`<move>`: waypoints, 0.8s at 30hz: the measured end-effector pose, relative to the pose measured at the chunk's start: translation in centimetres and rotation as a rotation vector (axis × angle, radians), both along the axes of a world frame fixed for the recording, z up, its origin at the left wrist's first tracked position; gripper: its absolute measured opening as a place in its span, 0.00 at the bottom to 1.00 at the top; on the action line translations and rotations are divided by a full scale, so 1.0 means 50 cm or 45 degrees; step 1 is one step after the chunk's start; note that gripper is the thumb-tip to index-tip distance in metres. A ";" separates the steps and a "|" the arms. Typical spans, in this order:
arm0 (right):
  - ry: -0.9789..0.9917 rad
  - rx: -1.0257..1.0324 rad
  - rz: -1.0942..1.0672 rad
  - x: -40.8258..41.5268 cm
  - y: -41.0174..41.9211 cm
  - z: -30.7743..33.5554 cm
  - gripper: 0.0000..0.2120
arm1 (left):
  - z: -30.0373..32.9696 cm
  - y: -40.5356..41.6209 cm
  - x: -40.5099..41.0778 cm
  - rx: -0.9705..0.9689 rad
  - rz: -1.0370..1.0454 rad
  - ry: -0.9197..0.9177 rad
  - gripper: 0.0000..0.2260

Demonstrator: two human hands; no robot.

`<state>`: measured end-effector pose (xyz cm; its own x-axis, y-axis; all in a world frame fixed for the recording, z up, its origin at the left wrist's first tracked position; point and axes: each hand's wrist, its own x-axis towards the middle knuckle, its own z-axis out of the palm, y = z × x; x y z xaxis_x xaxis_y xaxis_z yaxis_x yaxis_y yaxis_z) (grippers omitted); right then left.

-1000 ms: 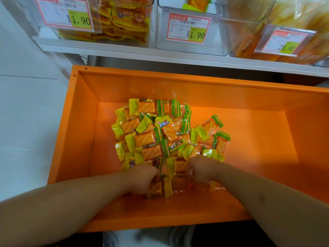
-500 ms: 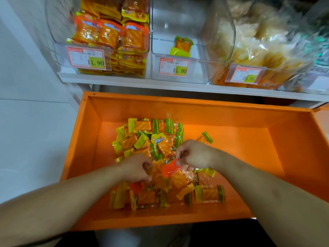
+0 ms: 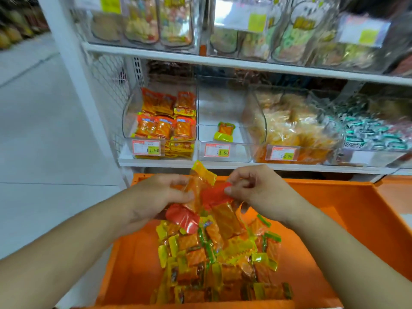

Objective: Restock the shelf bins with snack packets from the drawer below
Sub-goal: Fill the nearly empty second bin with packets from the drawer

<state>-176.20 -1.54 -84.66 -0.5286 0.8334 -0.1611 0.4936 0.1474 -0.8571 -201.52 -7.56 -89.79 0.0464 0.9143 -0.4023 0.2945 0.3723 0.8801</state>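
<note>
Fingers [image 3: 185, 195] of both hands clutching loose bunch of orange-and-yellow plastic snack packets [image 3: 214, 204]; may spill short of near-empty clear bin [image 3: 223, 150] beyond.

Both hands are up over the orange drawer [image 3: 334, 210] with a clump of snack packets [image 3: 207, 197] between them: the left hand [image 3: 153, 197] grips the bunch from the side, and the right hand [image 3: 256, 190] pinches a red-ended wrapper. More packets lie heaped in the drawer [image 3: 218, 264]. On the shelf above, the middle clear bin [image 3: 223, 150] holds a single packet [image 3: 225, 131], and the left bin [image 3: 160, 121] is stacked with orange packs.
</note>
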 end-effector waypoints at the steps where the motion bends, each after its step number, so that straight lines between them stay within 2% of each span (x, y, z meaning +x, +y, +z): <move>1: -0.021 0.053 0.019 -0.007 -0.008 0.002 0.04 | 0.009 -0.013 0.000 -0.004 -0.023 0.007 0.16; 3: -0.101 0.162 0.037 -0.022 -0.021 0.006 0.04 | 0.028 -0.032 0.005 0.033 -0.112 0.050 0.19; 5: -0.138 0.263 0.032 -0.036 -0.033 0.011 0.04 | 0.036 -0.045 0.018 0.046 -0.132 -0.018 0.19; 11: -0.087 0.531 0.019 -0.052 -0.031 0.020 0.04 | 0.047 -0.048 0.061 0.076 -0.101 -0.165 0.05; 14: -0.066 0.623 -0.049 -0.044 -0.013 0.014 0.10 | 0.056 -0.038 0.055 0.069 -0.060 -0.276 0.06; 16: -0.082 0.475 -0.039 -0.031 0.002 0.009 0.19 | 0.063 -0.033 0.049 0.062 -0.050 -0.286 0.07; 19: -0.038 0.019 0.096 -0.018 0.016 0.017 0.26 | 0.068 -0.023 0.036 0.042 0.022 -0.289 0.08; 21: 0.043 -0.124 0.192 -0.022 0.020 0.020 0.26 | 0.073 -0.019 0.032 0.021 0.060 -0.286 0.08; 24: 0.125 -0.135 0.143 -0.039 0.021 0.018 0.23 | 0.080 -0.014 0.022 0.016 0.119 -0.329 0.10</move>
